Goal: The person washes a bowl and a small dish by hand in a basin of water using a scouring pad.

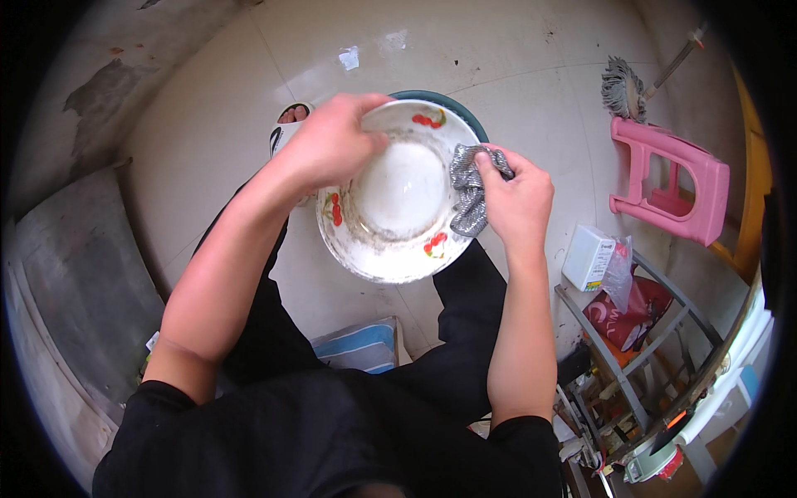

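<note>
A white enamel-like basin (405, 193) with red cherry prints and dark grime around its inner wall is tilted up before me. My left hand (339, 142) grips its upper left rim, thumb inside and fingers behind. On the right, my right hand (518, 187) pinches a crumpled silvery mesh cloth (470, 190), which touches the basin's right inner rim. Behind the basin, partly hidden, shows the rim of a dark green tub (445, 101).
To the right are a pink plastic stool (707, 180) on its side, a mop head (622, 90), a white box (585, 256) and a metal frame (613, 364). A grey board (81, 274) leans at left. A striped cushion-like item (358, 345) lies between my legs.
</note>
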Tool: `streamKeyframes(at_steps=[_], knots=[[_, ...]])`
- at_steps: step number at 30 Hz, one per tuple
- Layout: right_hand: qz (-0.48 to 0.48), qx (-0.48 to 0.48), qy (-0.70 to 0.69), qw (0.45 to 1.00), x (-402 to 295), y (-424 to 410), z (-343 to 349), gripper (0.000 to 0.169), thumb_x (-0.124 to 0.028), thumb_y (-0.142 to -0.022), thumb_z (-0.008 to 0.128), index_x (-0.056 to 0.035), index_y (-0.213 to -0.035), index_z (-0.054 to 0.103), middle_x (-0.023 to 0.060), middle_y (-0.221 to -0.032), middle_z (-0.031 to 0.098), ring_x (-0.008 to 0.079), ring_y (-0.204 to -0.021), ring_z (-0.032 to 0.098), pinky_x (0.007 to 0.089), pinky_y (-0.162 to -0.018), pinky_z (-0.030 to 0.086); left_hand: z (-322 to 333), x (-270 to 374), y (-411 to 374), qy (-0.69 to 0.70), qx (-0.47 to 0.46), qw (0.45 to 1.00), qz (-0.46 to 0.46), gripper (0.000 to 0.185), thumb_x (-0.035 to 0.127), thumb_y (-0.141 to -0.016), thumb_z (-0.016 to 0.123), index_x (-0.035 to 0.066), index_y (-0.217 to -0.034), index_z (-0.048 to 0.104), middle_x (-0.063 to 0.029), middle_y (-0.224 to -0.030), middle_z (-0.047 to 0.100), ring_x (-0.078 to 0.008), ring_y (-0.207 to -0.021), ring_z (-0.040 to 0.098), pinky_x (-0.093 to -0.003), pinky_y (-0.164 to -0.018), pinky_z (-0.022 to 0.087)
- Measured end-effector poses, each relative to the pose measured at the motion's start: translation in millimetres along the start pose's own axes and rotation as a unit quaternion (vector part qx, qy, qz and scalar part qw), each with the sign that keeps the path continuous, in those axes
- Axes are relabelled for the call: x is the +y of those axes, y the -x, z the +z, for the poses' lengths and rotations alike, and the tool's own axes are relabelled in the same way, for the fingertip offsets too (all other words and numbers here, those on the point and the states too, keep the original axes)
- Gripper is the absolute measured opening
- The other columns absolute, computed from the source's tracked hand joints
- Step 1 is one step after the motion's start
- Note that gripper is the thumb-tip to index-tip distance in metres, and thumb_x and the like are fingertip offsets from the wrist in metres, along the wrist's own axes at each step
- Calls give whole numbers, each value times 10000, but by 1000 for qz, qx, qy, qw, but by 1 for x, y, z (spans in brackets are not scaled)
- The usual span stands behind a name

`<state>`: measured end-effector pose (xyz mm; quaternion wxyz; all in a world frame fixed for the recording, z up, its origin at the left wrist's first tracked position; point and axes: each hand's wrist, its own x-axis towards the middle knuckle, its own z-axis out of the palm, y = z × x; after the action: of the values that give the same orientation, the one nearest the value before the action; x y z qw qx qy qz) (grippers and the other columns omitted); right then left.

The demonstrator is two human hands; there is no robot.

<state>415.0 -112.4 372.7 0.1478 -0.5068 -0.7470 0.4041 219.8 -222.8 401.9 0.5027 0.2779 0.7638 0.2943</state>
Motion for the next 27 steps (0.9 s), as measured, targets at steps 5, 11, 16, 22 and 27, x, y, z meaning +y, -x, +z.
streamKeyframes(at_steps=[5,11,16,22,27], knots=[[7,28,-25,999,-10,1,6,178,-145,-826,737,-54,-978,757,138,-853,704,208,-667,659,292,-668,511,2,12,7,-14,5,1000,19,365,-16,-876,597,-33,-1240,610,-136,-988,715,-193,-862,691,-334,-795,560],[14,-12,-23,1000,-3,-1,0,189,-173,-844,734,-57,-991,760,117,-778,703,153,-642,649,286,-653,509,-1,0,1,33,-8,999,-5,418,5,-840,581,-20,-1256,609,-193,-1021,715,-262,-952,696,-354,-865,533],[43,6,-36,998,0,0,2,198,-185,-848,737,-58,-997,763,113,-710,703,116,-638,641,282,-658,512,0,4,3,-18,14,999,29,399,3,-864,607,-24,-1262,607,-158,-1008,714,-216,-896,691,-335,-824,549],[8,-2,-76,997,0,-5,4,212,-184,-850,740,-34,-999,758,115,-769,732,128,-684,669,287,-680,522,3,-4,0,-16,11,999,32,378,5,-893,609,-43,-1268,596,-141,-1003,712,-194,-857,693,-325,-780,565],[57,-7,-52,997,11,0,-2,222,-186,-839,744,-32,-999,759,104,-741,721,113,-659,649,278,-660,513,-5,3,2,34,27,999,13,387,7,-892,612,-40,-1276,592,-142,-984,715,-189,-838,694,-334,-768,570]])
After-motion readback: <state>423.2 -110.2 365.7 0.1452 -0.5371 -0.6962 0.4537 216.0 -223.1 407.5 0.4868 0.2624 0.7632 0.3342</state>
